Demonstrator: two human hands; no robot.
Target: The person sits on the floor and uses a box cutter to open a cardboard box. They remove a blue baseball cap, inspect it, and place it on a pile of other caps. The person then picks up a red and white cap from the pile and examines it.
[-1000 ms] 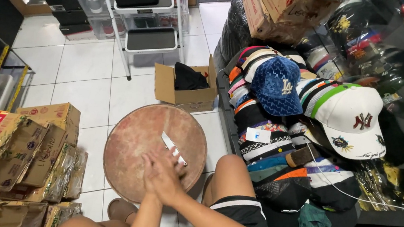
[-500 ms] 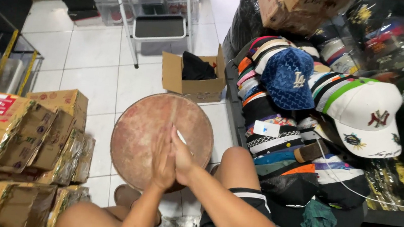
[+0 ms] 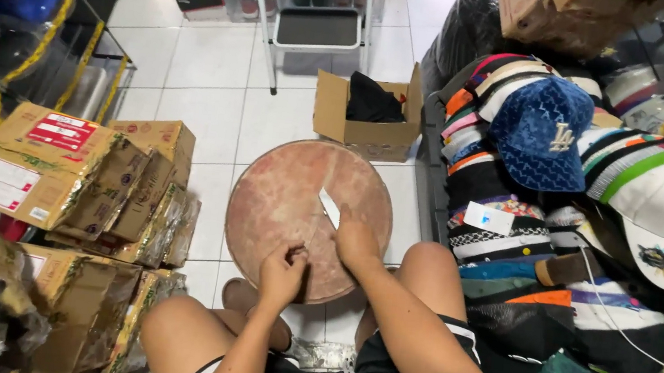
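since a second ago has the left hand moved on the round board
Yes. The left hand has parted from the right hand and drawn back to the round board's near edge.

Reddish-brown round board (image 3: 281,206), blue patterned cap (image 3: 539,130), brown boxes (image 3: 70,175).

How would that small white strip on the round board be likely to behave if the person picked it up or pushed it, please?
The white strip looks thin and flat, so it is probably light and should slide rather than roll. Lying flush on the round board, its edge may be awkward to lift. The right hand rests on its near end; whether it is stiff or floppy cannot be told.
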